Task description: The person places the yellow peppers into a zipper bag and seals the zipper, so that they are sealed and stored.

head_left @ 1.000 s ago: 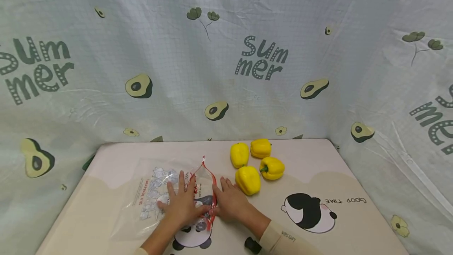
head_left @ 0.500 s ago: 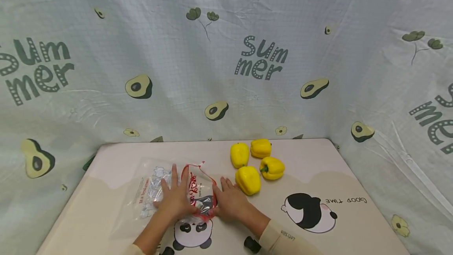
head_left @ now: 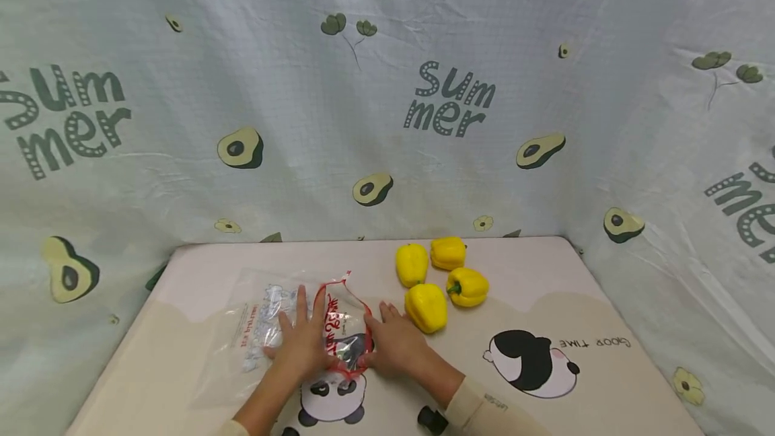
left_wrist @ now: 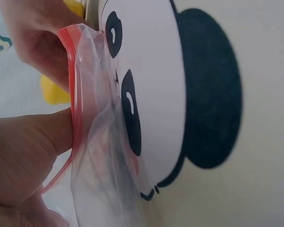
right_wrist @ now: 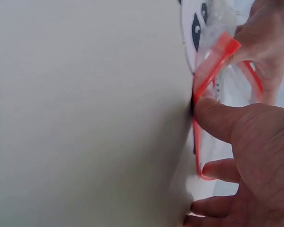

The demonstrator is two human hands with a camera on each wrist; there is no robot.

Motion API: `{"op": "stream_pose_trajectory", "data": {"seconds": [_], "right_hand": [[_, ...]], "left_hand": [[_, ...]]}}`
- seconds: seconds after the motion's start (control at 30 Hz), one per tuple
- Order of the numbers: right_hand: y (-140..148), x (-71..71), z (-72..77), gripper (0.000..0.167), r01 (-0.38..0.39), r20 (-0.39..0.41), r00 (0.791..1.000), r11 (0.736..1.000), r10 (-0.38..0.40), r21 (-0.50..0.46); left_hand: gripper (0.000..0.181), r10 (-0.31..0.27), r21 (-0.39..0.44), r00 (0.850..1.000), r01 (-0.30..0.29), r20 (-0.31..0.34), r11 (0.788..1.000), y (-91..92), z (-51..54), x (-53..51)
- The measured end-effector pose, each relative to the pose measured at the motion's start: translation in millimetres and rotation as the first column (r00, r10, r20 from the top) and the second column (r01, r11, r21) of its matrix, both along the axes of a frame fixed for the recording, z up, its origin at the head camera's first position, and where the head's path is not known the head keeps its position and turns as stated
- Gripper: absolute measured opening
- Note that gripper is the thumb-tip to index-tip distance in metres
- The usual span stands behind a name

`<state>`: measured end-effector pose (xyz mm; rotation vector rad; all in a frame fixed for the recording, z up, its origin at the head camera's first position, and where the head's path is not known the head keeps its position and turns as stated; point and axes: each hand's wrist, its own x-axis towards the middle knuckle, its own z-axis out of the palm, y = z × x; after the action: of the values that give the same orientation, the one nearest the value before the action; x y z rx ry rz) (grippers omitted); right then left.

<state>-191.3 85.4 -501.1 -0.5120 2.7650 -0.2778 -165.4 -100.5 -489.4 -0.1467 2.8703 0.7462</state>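
Note:
A clear plastic zip bag (head_left: 257, 328) with red printing lies flat on the table. Its red zip rim (head_left: 365, 303) forms a loop, parted at the right end. My left hand (head_left: 301, 348) rests over the bag with fingers spread, its thumb against the rim in the left wrist view. On the other side of the mouth, my right hand (head_left: 396, 347) lies with fingers extended. Its thumb (right_wrist: 215, 116) touches the red rim in the right wrist view. Close beyond the right hand sits a yellow bell pepper (head_left: 426, 308).
Behind that pepper are three more yellow bell peppers, at left (head_left: 412, 265), back (head_left: 449, 253) and right (head_left: 467, 287). The table (head_left: 545, 274) carries printed panda pictures. A patterned curtain (head_left: 290, 99) hangs along the table's back and sides.
My left hand has shifted a little left, and the bag's red-rimmed mouth has spread wider, showing more of the printing inside. The right hand and peppers have stayed in place.

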Motion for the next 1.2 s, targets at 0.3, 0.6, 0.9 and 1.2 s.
{"op": "stream_pose_trajectory", "data": {"seconds": [0.3, 0.6, 0.9, 1.2], "right_hand": [[2, 2.3, 0.0, 0.072, -0.02, -0.071, 0.997, 0.995, 0.012, -0.102], [2, 6.4, 7.7, 0.044, -0.021, -0.239, 0.969, 0.951, -0.056, -0.309], [13, 10.3, 22.8, 0.039, 0.085, -0.2, 0.954, 0.838, -0.225, -0.539], [26, 10.1, 30.4, 0.041, 0.108, -0.274, 0.909, 0.811, -0.315, -0.575]], "left_hand": [[0.14, 0.004, 0.012, 1.0, -0.004, -0.009, 1.0, -0.6, -2.0, 0.7], [0.138, 0.012, 0.018, 1.0, -0.012, 0.004, 1.0, -0.7, -1.0, -0.5], [0.137, 0.01, 0.019, 1.0, -0.011, 0.014, 1.0, 1.9, 0.8, -1.9], [0.14, 0.02, 0.014, 1.0, -0.02, 0.022, 1.0, 0.9, -0.3, -2.2]]}}
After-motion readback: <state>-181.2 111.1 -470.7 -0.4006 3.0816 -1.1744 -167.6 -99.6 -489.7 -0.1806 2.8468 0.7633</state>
